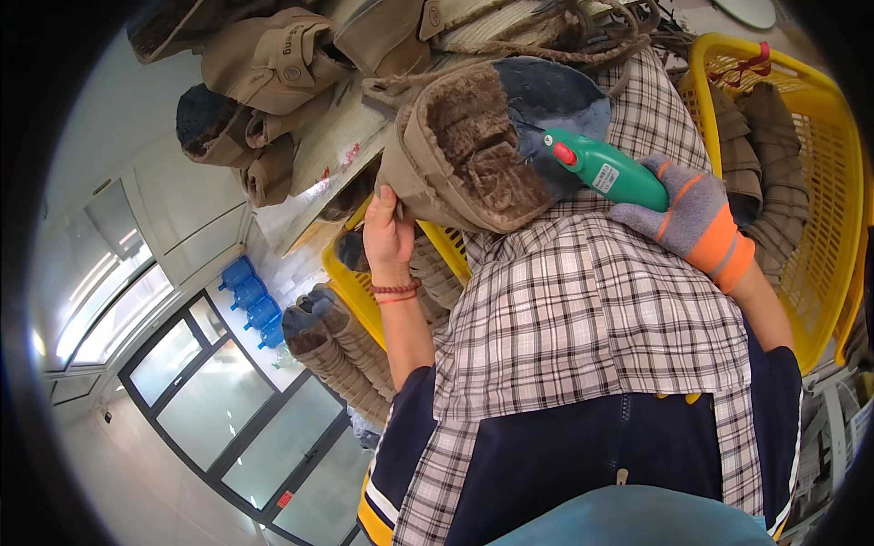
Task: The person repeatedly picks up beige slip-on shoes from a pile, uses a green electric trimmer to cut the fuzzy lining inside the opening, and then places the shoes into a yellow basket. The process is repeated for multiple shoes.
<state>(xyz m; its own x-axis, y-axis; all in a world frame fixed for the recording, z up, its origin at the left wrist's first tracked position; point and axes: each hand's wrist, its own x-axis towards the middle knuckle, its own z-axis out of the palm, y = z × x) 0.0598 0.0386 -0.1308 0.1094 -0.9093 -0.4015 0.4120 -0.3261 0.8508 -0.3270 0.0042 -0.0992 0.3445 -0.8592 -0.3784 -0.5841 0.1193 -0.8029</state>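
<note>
A brown fur-lined shoe upper (414,173) with a dark blue lining piece lies tilted over my lap, its plush opening toward me. My bare left hand (391,232), red beads at the wrist, grips its left edge with the thumb on the outside. My right hand (687,214), in a grey and orange glove, is wrapped around a green handheld power tool (628,177) with a red button. The tool's thin dark tip is at the blue lining beside the fur; whether it touches is unclear.
Several brown shoe uppers (264,64) sit on a worn wooden bench (337,150) at far left. Yellow baskets (833,136) with stacked uppers flank me. A checked apron (583,309) covers my lap. Blue water bottles (250,296) and a glass door (218,400) are farther left.
</note>
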